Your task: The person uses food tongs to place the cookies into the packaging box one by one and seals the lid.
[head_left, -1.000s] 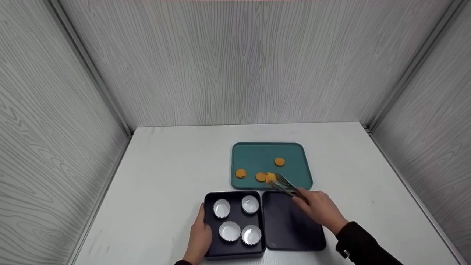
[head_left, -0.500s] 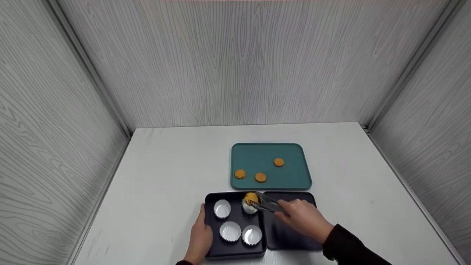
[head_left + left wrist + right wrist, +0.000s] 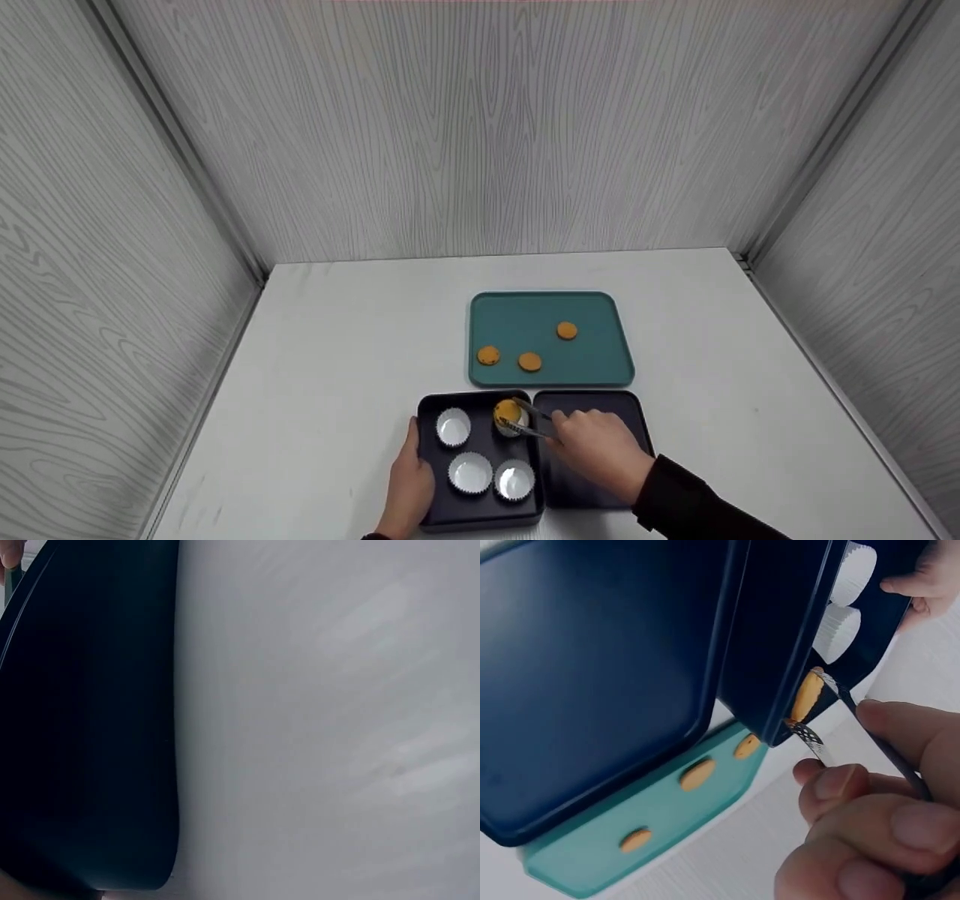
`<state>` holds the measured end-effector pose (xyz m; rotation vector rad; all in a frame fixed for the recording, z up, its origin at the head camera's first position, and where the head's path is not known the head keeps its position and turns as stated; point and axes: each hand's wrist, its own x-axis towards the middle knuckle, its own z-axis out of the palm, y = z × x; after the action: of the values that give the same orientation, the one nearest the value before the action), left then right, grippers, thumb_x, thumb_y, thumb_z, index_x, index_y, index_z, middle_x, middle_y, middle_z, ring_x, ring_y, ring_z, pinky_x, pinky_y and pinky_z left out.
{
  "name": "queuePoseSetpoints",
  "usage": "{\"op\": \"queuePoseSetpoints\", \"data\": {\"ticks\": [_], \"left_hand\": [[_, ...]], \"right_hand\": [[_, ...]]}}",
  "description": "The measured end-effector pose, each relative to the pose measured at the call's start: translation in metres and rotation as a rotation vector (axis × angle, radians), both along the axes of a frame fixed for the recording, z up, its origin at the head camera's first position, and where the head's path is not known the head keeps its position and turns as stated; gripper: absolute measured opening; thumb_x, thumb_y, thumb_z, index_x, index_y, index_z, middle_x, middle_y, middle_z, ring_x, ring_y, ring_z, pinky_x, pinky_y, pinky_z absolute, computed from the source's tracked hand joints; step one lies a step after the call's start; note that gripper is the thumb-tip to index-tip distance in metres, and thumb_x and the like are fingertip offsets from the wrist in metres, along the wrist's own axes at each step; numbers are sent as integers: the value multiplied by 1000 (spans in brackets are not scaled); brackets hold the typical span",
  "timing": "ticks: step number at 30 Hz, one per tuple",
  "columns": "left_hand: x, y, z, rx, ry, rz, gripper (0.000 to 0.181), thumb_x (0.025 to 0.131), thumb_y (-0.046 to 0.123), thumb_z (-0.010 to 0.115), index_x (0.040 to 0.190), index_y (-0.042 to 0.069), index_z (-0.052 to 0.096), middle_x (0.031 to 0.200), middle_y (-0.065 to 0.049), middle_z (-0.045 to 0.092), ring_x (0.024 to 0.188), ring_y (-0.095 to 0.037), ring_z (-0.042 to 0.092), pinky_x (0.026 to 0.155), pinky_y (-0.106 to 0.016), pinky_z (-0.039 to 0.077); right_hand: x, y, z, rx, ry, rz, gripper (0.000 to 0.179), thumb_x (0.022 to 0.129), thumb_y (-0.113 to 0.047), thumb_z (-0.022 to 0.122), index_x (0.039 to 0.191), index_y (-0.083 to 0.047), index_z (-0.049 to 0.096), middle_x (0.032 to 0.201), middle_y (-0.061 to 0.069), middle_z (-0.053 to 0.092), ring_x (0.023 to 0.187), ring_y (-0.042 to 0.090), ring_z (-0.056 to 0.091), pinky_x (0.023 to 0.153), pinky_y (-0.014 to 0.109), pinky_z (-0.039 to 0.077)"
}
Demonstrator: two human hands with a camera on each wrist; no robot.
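Observation:
With its thumb over the rim, my left hand (image 3: 409,480) holds the left side of a deep dark navy baking pan (image 3: 484,514). Inside the pan stand several white fluted paper cups (image 3: 470,473). My right hand (image 3: 600,454) grips metal tongs (image 3: 810,739) with pierced tips. Between those tips is a round orange-yellow cookie (image 3: 507,412) with dark specks, over the cup at the pan's back right. In the right wrist view, that cookie stands on edge just inside the pan wall. My left hand's fingers are largely hidden in the left wrist view.
A flat dark tray (image 3: 577,400) lies against the pan's right side, partly under my right hand. Behind both is a teal tray (image 3: 517,315) with three cookies (image 3: 529,362) on it. Grey wood-grain panels (image 3: 450,135) enclose the white table (image 3: 337,345) on three sides.
My right hand has brought one cookie in the tongs from the teal tray, forward and left, to the pan's back-right cup, then lowered it slightly. The left hand stays at the pan.

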<state>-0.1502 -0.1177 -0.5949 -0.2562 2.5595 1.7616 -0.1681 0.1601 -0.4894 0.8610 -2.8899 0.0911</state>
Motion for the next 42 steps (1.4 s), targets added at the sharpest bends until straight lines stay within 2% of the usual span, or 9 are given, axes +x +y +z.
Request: {"op": "queuePoseSetpoints", "data": {"ticks": [4, 11, 15, 21, 24, 28, 31, 34, 42], "left_hand": [[1, 0, 0, -2, 5, 2, 71, 92, -10, 33, 161, -6, 16, 165, -28, 22, 153, -43, 20, 125, -56, 18], [0, 1, -1, 11, -18, 0, 70, 92, -10, 28, 161, -6, 14, 165, -27, 20, 153, -43, 18, 125, -56, 17], [-1, 1, -1, 15, -30, 5, 70, 93, -9, 28, 161, -5, 14, 166, -26, 19, 154, -42, 17, 126, -56, 16], [-1, 1, 0, 24, -33, 3, 70, 94, -9, 28, 162, -4, 13, 167, -25, 17, 154, -42, 16, 126, -55, 15], [-1, 2, 0, 20, -33, 3, 69, 94, -8, 28, 162, -4, 13, 166, -25, 18, 154, -41, 16, 126, -55, 15], [0, 1, 0, 18, -29, 5, 69, 95, -7, 29, 162, -4, 14, 166, -25, 19, 154, -41, 17, 126, -55, 16], [0, 1, -1, 21, -23, 7, 69, 95, -8, 29, 161, -4, 15, 166, -25, 19, 154, -41, 17, 126, -55, 16], [0, 1, -2, 16, -21, 6, 68, 95, -7, 29, 161, -4, 15, 166, -25, 19, 154, -41, 17, 126, -55, 16], [1, 1, -2, -14, -11, -1, 70, 94, -7, 28, 162, -4, 13, 167, -24, 18, 154, -41, 17, 126, -55, 16]], "right_hand": [[1, -4, 1, 57, 93, 11, 30, 87, -27, 79, 79, -4, 61, 55, 3, 51, 45, 21, 50, 37, 38, 42], [0, -8, 0, 97, 209, 27, 23, 82, -9, 71, 69, -7, 52, 55, 3, 50, 45, 20, 54, 37, 37, 46], [-1, -9, 1, 89, 174, 17, 24, 84, -15, 74, 71, -6, 55, 57, 4, 52, 46, 21, 54, 38, 38, 47], [-4, 0, 6, -12, -3, -25, 25, 87, -23, 79, 84, -3, 64, 59, 5, 55, 48, 23, 55, 39, 40, 45], [-6, 9, 9, -76, -44, -45, 24, 89, -24, 78, 88, -6, 64, 60, 2, 55, 49, 19, 54, 40, 35, 42], [-12, 25, 11, -148, -11, -98, 22, 92, -25, 76, 99, -6, 67, 63, 0, 58, 53, 16, 57, 44, 32, 45], [-19, 36, 10, -185, 12, -164, 31, 94, -25, 75, 113, -1, 69, 70, 6, 66, 59, 21, 64, 51, 37, 53], [-26, 46, 6, -201, 11, -228, 38, 94, -27, 74, 117, 3, 69, 74, 12, 70, 61, 26, 67, 54, 41, 56], [-48, 66, -14, -198, 91, -275, 23, 91, -20, 78, 93, 0, 66, 64, 12, 63, 52, 27, 63, 44, 38, 51]]}}
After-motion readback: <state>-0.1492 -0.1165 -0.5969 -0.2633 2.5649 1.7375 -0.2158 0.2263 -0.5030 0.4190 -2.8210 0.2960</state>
